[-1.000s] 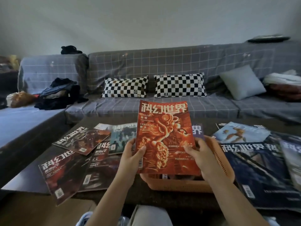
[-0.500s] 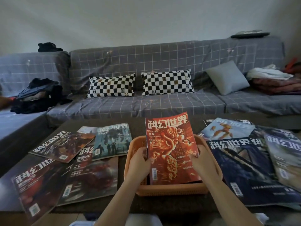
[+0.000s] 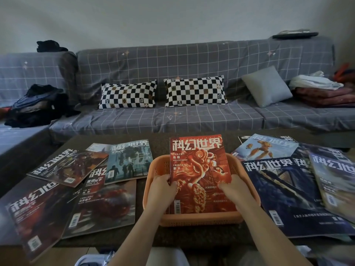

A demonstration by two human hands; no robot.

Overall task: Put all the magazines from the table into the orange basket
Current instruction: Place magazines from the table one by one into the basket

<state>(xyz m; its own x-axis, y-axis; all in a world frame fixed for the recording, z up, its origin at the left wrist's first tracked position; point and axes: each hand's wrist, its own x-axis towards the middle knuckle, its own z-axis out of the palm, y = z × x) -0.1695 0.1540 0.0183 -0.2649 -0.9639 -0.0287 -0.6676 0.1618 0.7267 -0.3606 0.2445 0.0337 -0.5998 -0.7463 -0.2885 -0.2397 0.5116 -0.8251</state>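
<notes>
We're gripping the red magazine (image 3: 199,169) by its sides, left hand (image 3: 163,187) and right hand (image 3: 235,189), its lower part sitting inside the basket (image 3: 199,219), top leaning over the far rim.

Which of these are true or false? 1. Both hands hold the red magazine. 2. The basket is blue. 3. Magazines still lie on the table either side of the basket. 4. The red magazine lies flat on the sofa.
1. True: the left hand and right hand grip the red magazine by its side edges.
2. False: the basket is orange.
3. True: among others, a teal magazine left and a dark blue magazine right.
4. False: its lower end is in the basket, its top sticking out above the rim.
</notes>
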